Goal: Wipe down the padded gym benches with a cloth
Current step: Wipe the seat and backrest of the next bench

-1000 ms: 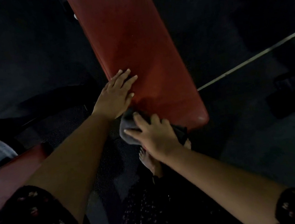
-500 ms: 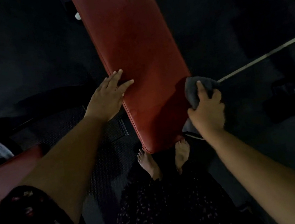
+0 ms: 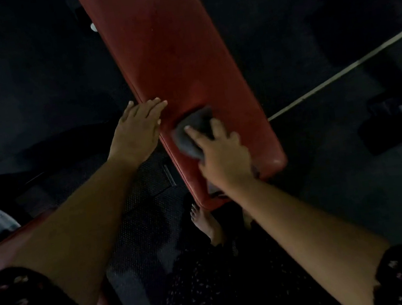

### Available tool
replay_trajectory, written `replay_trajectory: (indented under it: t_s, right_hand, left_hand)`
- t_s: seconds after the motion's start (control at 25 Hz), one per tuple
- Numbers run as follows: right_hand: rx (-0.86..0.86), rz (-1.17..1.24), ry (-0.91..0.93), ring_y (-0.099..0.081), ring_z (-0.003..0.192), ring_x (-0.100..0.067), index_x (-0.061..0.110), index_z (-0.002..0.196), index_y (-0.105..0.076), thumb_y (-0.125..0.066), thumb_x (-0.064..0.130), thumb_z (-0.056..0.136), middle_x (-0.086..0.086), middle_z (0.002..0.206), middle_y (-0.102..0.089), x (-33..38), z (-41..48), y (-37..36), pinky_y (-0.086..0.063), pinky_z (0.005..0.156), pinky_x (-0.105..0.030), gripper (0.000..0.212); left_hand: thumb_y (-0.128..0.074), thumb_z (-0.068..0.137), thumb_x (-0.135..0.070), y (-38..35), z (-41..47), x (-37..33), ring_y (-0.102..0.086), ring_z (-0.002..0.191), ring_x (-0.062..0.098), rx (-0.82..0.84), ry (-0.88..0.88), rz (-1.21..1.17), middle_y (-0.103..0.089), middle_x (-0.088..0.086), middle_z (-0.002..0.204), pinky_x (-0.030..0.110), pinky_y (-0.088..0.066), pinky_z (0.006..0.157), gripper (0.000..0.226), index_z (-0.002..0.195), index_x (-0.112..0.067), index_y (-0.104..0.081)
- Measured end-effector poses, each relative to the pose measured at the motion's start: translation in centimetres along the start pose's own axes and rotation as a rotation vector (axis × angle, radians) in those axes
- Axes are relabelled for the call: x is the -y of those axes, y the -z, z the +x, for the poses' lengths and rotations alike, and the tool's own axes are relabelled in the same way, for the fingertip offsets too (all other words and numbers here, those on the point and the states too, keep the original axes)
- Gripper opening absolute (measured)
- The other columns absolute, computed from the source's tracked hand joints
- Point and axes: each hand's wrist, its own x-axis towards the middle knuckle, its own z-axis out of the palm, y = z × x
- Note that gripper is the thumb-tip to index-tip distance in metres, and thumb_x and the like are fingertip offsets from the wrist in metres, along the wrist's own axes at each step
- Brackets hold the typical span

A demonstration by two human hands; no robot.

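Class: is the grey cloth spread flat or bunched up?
Bunched: the cloth forms a rounded wad under the right hand on the bench.

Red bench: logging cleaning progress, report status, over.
Left hand flat on red bench edge. Right hand holds grey cloth against its near end. Nothing else on it.

The red bench runs off the top edge; the right hand covers part of the grey cloth.

Red bench, grey cloth.
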Motion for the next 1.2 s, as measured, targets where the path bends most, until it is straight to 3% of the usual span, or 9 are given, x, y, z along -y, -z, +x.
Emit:
replay_trajectory:
  t_s: [0.24, 0.32, 0.44, 0.52, 0.68, 0.76, 0.84, 1.08, 1.2]
  right_hand:
    - [0.017, 0.193, -0.481, -0.039, 0.125, -0.039, 0.051, 0.149, -0.016, -0.061, 0.038, 0.091, -0.007, 0.157, -0.014, -10.7, 2.4, 3.6, -0.046, 0.087, -0.045, 0.074]
    - [-0.012, 0.186, -0.531, -0.039, 0.124, -0.039, 0.048, 0.150, -0.016, -0.060, 0.037, 0.092, -0.008, 0.156, -0.015, -11.1, 2.9, 3.9, -0.046, 0.085, -0.043, 0.074]
    - [-0.036, 0.048, -0.345, -0.042, 0.119, -0.036, 0.049, 0.150, -0.009, -0.058, 0.039, 0.092, -0.011, 0.156, -0.015, -7.4, 2.4, 3.1, -0.048, 0.081, -0.041, 0.077]
    - [0.001, -0.043, -0.100, -0.045, 0.112, -0.037, 0.048, 0.150, -0.013, -0.055, 0.034, 0.092, -0.013, 0.156, -0.018, -3.0, 0.7, 1.0, -0.047, 0.075, -0.042, 0.073]
    - [0.040, -0.124, 0.275, -0.057, 0.088, -0.039, 0.038, 0.135, -0.050, -0.035, 0.026, 0.089, -0.012, 0.140, -0.049, 3.2, -1.0, -1.5, -0.048, 0.061, -0.041, 0.050]
    - [0.043, -0.153, 0.362, -0.056, 0.095, -0.042, 0.036, 0.138, -0.048, -0.021, 0.025, 0.092, -0.011, 0.145, -0.043, 3.6, 0.8, -0.1, -0.049, 0.065, -0.044, 0.054]
    - [0.040, -0.137, 0.387, -0.045, 0.110, -0.044, 0.039, 0.147, -0.030, -0.027, 0.028, 0.098, -0.010, 0.155, -0.022, 1.4, 3.0, 1.4, -0.047, 0.077, -0.049, 0.050]
    - [0.033, -0.048, -0.191, -0.041, 0.117, -0.035, 0.052, 0.148, -0.009, -0.053, 0.035, 0.095, -0.007, 0.156, -0.014, -12.2, 5.9, 5.5, -0.047, 0.081, -0.043, 0.071]
    - [0.048, 0.079, -0.457, -0.039, 0.122, -0.038, 0.047, 0.150, -0.015, -0.059, 0.036, 0.093, -0.009, 0.155, -0.016, -16.6, 7.6, 6.7, -0.050, 0.084, -0.045, 0.074]
  left_hand:
    - [-0.045, 0.101, -0.024, -1.1, -0.8, -0.8, -0.031, 0.144, 0.028, -0.026, 0.046, 0.058, -0.036, 0.009, 0.154, 0.047, -0.012, 0.121, 0.050, 0.150, -0.013, -0.037]
    - [-0.050, 0.099, -0.031, -1.0, -0.3, -0.5, -0.026, 0.145, 0.031, -0.048, 0.057, 0.024, -0.028, 0.006, 0.156, 0.049, -0.014, 0.119, 0.051, 0.147, -0.017, -0.041]
    - [-0.054, 0.097, -0.037, 0.2, 1.2, -0.3, -0.021, 0.145, 0.034, -0.055, 0.110, -0.076, -0.007, -0.001, 0.160, 0.053, -0.032, 0.109, 0.058, 0.150, -0.022, -0.035]
    - [-0.051, 0.099, -0.036, 1.2, 3.0, -0.7, -0.020, 0.146, 0.031, 0.009, 0.198, -0.173, -0.008, -0.001, 0.163, 0.052, -0.034, 0.109, 0.061, 0.154, -0.025, -0.026]
    - [-0.044, 0.102, -0.035, 2.5, 5.8, -0.7, -0.021, 0.146, 0.030, 0.019, 0.274, -0.132, -0.024, 0.004, 0.160, 0.057, -0.032, 0.111, 0.058, 0.155, -0.024, -0.023]
    - [-0.044, 0.103, -0.036, 2.1, 6.5, -0.5, -0.012, 0.150, 0.029, 0.060, 0.223, -0.091, -0.016, 0.002, 0.163, 0.057, -0.027, 0.114, 0.058, 0.155, -0.023, -0.024]
    - [-0.043, 0.103, -0.034, 1.2, 7.0, -0.8, -0.007, 0.151, 0.027, 0.089, 0.210, -0.097, -0.013, 0.004, 0.164, 0.057, -0.024, 0.116, 0.057, 0.155, -0.022, -0.024]
    - [-0.039, 0.102, -0.037, -1.6, 4.5, -3.8, -0.015, 0.149, 0.033, -0.145, 0.333, -0.100, -0.021, 0.012, 0.160, 0.055, -0.017, 0.120, 0.054, 0.151, -0.016, -0.029]
    - [-0.038, 0.101, -0.042, -4.1, 1.6, -7.9, -0.013, 0.149, 0.033, -0.290, 0.601, -0.249, -0.014, 0.012, 0.161, 0.052, -0.011, 0.120, 0.061, 0.153, -0.020, -0.017]
